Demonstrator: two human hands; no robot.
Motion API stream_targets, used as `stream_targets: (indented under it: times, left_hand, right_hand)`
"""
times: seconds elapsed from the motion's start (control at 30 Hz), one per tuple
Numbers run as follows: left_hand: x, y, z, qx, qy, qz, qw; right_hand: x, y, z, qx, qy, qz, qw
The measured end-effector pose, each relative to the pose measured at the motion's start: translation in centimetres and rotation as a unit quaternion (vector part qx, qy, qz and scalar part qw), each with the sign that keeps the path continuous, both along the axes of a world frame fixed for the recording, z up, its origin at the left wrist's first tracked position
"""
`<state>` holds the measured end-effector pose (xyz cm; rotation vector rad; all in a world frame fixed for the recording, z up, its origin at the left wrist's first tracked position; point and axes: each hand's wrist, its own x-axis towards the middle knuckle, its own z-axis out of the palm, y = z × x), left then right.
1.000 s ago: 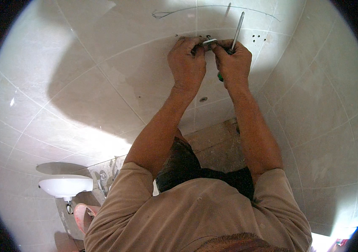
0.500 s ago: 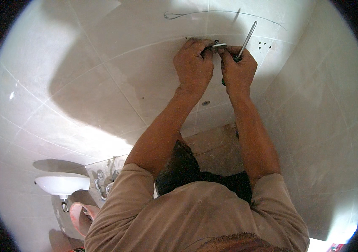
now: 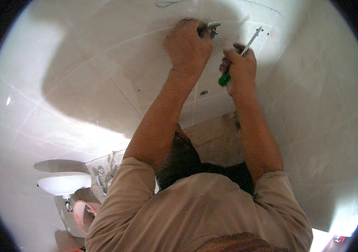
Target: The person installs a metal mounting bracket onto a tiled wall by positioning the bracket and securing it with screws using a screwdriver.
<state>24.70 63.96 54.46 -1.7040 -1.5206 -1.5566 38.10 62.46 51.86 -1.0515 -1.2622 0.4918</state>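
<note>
My left hand (image 3: 189, 46) is closed on a small metal bracket (image 3: 214, 26), held close to the tiled wall (image 3: 124, 63). Only the bracket's outer end shows past the fingers; the rest is hidden in the grip. My right hand (image 3: 242, 65), a little lower and to the right, is wrapped round a screwdriver (image 3: 252, 40). Its green handle (image 3: 224, 78) sticks out below the palm, and the steel shank points up and right. Near the shank's tip, small dark holes (image 3: 267, 34) mark the wall.
A round drain-like fitting (image 3: 204, 93) sits in the wall below my hands. At the lower left are a white washbasin (image 3: 63, 183), metal taps (image 3: 100, 180) and a pink bucket (image 3: 80, 216). A dark wire-like line (image 3: 170, 4) runs along the upper wall. Another tiled wall (image 3: 326, 126) rises at right.
My hands have moved apart. The left went up and left with the bracket; the right let go of the bracket, keeping the screwdriver. The view has shifted slightly.
</note>
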Motion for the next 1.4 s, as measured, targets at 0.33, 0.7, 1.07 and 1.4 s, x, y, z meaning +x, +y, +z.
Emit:
stream_targets:
  times: [0.33, 0.7, 1.07, 1.4]
  left_hand:
    - [0.3, -0.3, -0.6, 0.019, -0.052, 0.044, 0.998]
    - [-0.9, 3.3, -3.5, 0.242, 0.055, -0.006, 0.969]
    - [0.5, 2.4, -3.1, 0.203, 0.04, -0.002, 0.978]
    - [0.6, 1.6, -2.8, 0.198, 0.019, 0.008, 0.98]
  right_hand:
    - [4.0, -9.7, -2.3, -0.304, 0.054, 0.094, 0.947]
    - [3.4, -9.9, -2.0, 0.01, -0.24, 0.003, 0.971]
    - [3.7, -8.6, -1.9, 0.036, -0.217, 0.02, 0.975]
    - [3.7, -8.1, -2.1, 0.041, -0.247, 0.01, 0.968]
